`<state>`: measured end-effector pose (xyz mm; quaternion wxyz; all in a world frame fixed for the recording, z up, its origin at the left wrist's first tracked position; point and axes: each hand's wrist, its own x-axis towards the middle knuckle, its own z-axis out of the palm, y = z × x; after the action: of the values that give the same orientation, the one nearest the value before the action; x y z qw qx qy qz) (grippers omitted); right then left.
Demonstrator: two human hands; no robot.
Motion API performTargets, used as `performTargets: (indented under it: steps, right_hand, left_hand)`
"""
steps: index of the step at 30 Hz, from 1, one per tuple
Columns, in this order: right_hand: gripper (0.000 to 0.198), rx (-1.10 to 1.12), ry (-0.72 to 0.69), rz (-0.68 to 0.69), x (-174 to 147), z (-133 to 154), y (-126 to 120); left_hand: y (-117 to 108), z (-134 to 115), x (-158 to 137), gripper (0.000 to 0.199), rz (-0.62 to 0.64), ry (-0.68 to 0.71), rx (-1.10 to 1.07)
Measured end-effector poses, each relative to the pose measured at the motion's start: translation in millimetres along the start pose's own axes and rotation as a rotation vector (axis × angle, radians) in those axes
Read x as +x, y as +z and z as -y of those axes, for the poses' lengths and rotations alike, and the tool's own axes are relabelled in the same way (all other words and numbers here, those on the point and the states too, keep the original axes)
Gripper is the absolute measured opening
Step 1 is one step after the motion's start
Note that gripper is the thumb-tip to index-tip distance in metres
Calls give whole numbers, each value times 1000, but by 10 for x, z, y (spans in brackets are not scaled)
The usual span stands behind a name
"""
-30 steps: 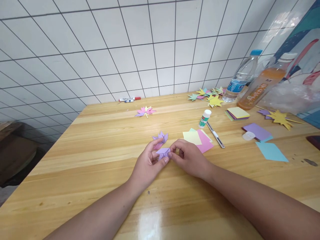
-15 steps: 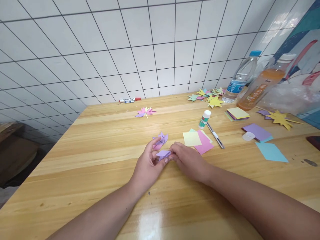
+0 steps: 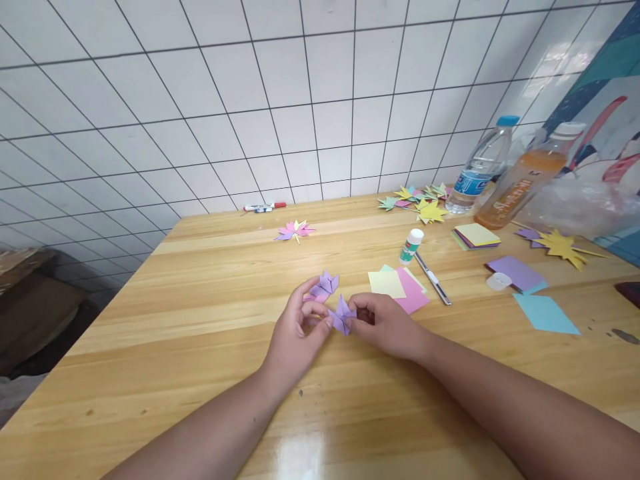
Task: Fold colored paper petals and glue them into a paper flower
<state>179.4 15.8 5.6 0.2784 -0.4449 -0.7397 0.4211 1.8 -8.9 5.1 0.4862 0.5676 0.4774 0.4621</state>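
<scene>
A small piece of folded purple origami paper [image 3: 343, 315] with pointed tips is held between my two hands, just above the table. My left hand [image 3: 304, 323] pinches its left point between thumb and fingers. On the other side, my right hand [image 3: 377, 320] grips the right point, its fingers curled. Just beyond my left fingers lies a purple and pink folded paper piece [image 3: 326, 285], partly hidden by that hand. Near my right hand are loose square sheets, a pale yellow one [image 3: 385, 285] overlapping a pink one [image 3: 413, 297].
A glue stick [image 3: 411, 247] stands beside a utility knife [image 3: 433, 279]. Folded paper leaves [image 3: 430, 211], a water bottle [image 3: 475, 170] and an orange drink bottle [image 3: 523, 177] are at the back right. A multicoloured paper leaf [image 3: 295, 231] and markers [image 3: 265, 207] lie toward the tiled wall.
The purple folded paper has been turned from a flat diamond side to a spread, pointed shape facing me. My right hand has shifted slightly right; the view has tilted a little upward.
</scene>
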Motion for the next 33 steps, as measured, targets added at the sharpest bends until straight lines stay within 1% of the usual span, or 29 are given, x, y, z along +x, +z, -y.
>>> performTargets:
  steps: [3,6,10,15,17,19,22,23,26,28,30,33]
  right_hand:
    - [13,40,16,-4,5,-3,-5]
    - [14,98,49,-10,6,20,-17]
    - [16,142,61,12,0,43,-31]
    - [21,242,101,21,14,18,-36]
    - [24,274,98,44,20,7,-39]
    - [25,261,85,42,14,5,-38]
    - [22,156,57,8,-13,7,-11]
    - [23,122,45,6,-20,3,6]
    - [19,29,4,-61,-9,-28,60]
    - [15,28,-18,-72,23,-60,84]
    - [17,51,-30,-86,58,-92,90]
    - [22,122,1,-173,91,-128,79]
  left_hand:
    - [-5,3,16,58,25,-46,-52]
    - [2,25,21,58,44,-87,-55]
    - [0,62,23,56,65,-92,-47]
    - [-2,66,13,62,85,-97,-52]
    - [-1,60,15,66,91,-102,-50]
    - [-3,57,15,69,91,-94,-39]
    - [-7,68,-3,72,66,-58,6]
    - [-9,75,-13,72,43,-40,40]
    - [-11,96,-33,72,0,17,176]
    - [-16,107,-28,69,-9,44,262]
    - [-30,116,-7,66,-14,89,313]
    - [-81,138,39,58,-49,243,382]
